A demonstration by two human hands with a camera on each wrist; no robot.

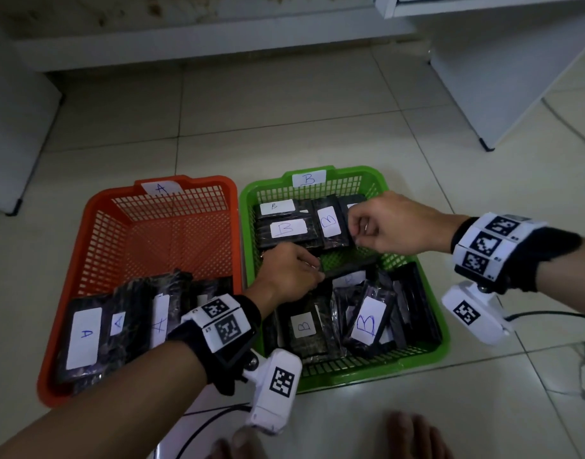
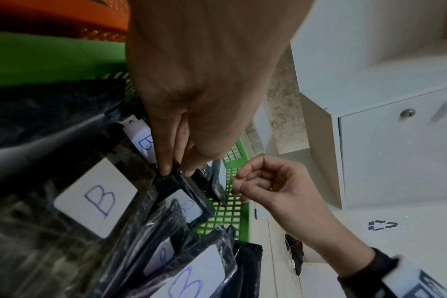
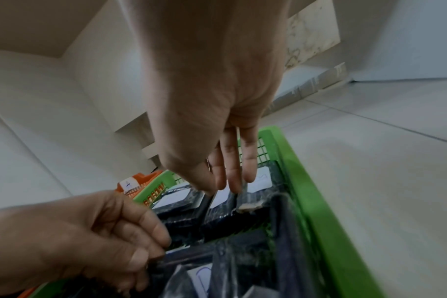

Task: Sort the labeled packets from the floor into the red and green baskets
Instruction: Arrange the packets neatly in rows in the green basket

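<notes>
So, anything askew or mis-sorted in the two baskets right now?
Nothing mis-sorted among readable labels. In the green plastic basket, near-end black packets lean untidily; the left hand pinches one black packet.

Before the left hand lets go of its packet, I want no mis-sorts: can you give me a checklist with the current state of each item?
1. Left hand pinches a black plastic packet by its edge: ok.
2. That packet's white label reads B: ok.
3. It is over the green plastic mesh basket tagged B: ok.
4. Right hand clear of the drop spot: cannot tell.
5. Orange-red plastic mesh basket shows only A labels: ok.
6. No packets left on the tiled floor: ok in these views.
</notes>
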